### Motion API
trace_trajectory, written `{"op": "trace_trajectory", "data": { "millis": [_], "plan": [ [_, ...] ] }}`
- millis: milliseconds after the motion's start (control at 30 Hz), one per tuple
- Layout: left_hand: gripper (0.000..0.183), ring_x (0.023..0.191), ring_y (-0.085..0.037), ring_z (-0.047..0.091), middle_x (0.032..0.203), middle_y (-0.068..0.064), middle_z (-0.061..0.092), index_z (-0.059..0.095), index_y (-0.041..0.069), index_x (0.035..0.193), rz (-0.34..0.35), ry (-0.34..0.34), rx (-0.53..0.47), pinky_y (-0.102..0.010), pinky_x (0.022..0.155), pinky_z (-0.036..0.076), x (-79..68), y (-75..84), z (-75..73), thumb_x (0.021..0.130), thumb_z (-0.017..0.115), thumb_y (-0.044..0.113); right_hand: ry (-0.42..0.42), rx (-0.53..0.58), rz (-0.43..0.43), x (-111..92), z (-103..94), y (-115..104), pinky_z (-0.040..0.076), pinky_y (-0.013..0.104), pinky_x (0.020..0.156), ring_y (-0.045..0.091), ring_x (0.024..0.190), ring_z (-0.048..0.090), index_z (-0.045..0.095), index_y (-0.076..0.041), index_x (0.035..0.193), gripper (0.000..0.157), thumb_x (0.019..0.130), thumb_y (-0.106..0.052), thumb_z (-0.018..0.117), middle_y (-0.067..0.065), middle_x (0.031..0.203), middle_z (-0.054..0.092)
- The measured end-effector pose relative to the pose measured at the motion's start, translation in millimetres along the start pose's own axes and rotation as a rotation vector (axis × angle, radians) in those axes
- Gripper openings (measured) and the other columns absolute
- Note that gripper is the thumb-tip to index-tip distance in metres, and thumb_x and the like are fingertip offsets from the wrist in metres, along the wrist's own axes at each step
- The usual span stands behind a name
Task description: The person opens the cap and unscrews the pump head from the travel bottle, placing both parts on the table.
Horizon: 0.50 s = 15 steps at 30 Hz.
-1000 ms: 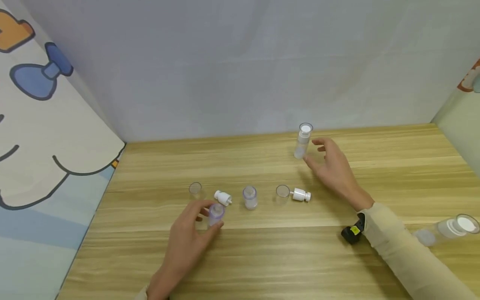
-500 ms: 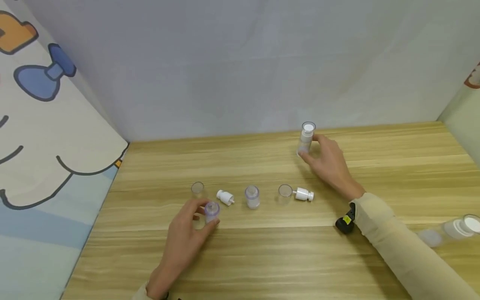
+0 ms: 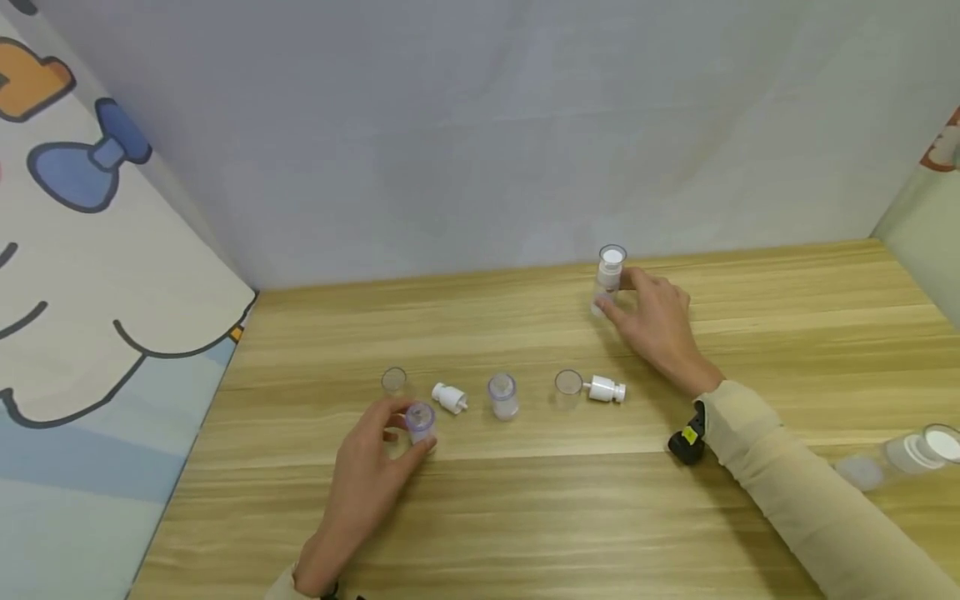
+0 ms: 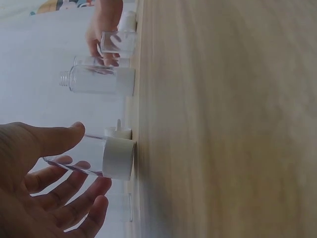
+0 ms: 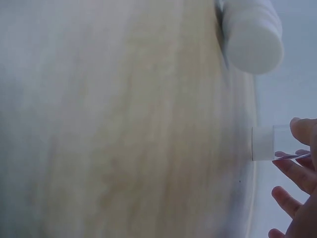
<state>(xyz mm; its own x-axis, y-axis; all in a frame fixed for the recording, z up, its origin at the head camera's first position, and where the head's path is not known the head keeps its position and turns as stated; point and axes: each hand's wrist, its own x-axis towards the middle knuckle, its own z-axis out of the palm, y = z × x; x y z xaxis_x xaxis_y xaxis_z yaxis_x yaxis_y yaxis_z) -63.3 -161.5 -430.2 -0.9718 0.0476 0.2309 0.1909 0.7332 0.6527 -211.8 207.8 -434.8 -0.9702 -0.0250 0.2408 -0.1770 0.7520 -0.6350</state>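
The left hand (image 3: 367, 467) and the right hand (image 3: 656, 325) are well apart. The left one curls thumb and fingers around an uncapped bottle (image 3: 422, 422); the right one grips a capped bottle (image 3: 608, 277) near the back of the tabletop (image 3: 480, 525). I think a light, low grip is best, keeping each bottle upright. Between them stands a second uncapped bottle (image 3: 504, 400), with white pumps (image 3: 450, 398) and clear cups (image 3: 568, 392) near, easy to knock.
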Motion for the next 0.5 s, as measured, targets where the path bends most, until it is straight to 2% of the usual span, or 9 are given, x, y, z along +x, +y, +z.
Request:
{"op": "trace_trajectory", "data": {
  "millis": [500],
  "plan": [
    [0.049,0.101,-0.025,0.073,0.116,-0.01,0.074,0.064,0.007,0.125,-0.019,0.007,-0.033,-0.041,0.081,0.062,1.0,-2.2,-0.6,0.082,0.088,0.006,-0.013,-0.034,-0.021,-2.5,-1.7,-5.6,0.03,0.063,0.114,0.047,0.127,0.055,0.058,0.002,0.134,0.048,0.098,-0.027,0.073,0.025,0.132,0.067]
  ]
}}
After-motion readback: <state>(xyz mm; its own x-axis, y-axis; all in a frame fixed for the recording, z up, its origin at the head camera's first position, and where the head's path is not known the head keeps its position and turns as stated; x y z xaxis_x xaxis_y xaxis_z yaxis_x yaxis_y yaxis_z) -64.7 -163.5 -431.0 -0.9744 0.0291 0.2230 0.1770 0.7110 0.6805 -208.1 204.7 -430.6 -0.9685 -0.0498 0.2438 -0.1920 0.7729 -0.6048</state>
